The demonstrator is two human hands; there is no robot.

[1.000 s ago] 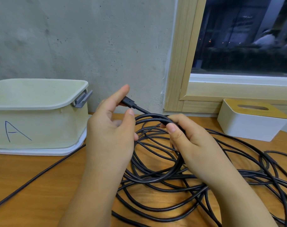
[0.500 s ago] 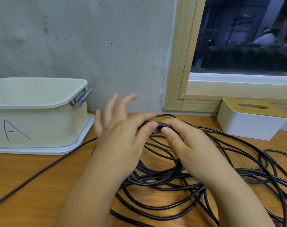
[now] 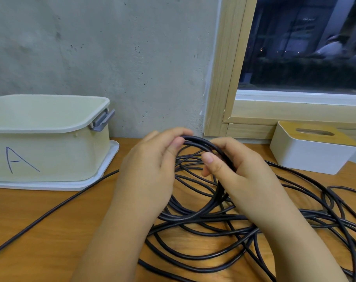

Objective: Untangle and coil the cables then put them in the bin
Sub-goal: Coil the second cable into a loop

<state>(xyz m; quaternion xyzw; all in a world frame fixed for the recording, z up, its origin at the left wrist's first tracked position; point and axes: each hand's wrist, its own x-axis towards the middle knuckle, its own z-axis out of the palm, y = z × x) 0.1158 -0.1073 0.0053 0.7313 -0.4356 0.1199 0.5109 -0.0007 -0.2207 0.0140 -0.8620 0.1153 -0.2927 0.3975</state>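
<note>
both hands up over the counter (image 3: pixel 51 224), holding one raised loop of black cable (image 3: pixel 205 144) between them. left hand (image 3: pixel 150 171) gripped the top of the loop, fingers (image 3: pixel 173 132) curled over it and thumb pressed against it from the near side. right hand (image 3: pixel 242 176) held the same loop just right of that, thumb on the near side, fingers (image 3: pixel 224 142) wrapped behind; the cable ran down under the right palm. fingers of both hands were pressed together, not spread, the two hands near each other, not touching.

below and to the right of the fingers lay the rest of the cables (image 3: pixel 213 241), a loose black tangle spread on the counter and running off the right and bottom edges. one single strand (image 3: pixel 51 208) ran left of the fingers, diagonally toward the lower left edge.

bin (image 3: pixel 51 151), pale, marked "a", grey handle, stood well left of the fingers on a white lid or tray (image 3: pixel 104 178), against the wall. no cable seen in it, inside mostly hidden. white box with wooden slotted top (image 3: pixel 309 151) sat right of the fingers below the window.
</note>
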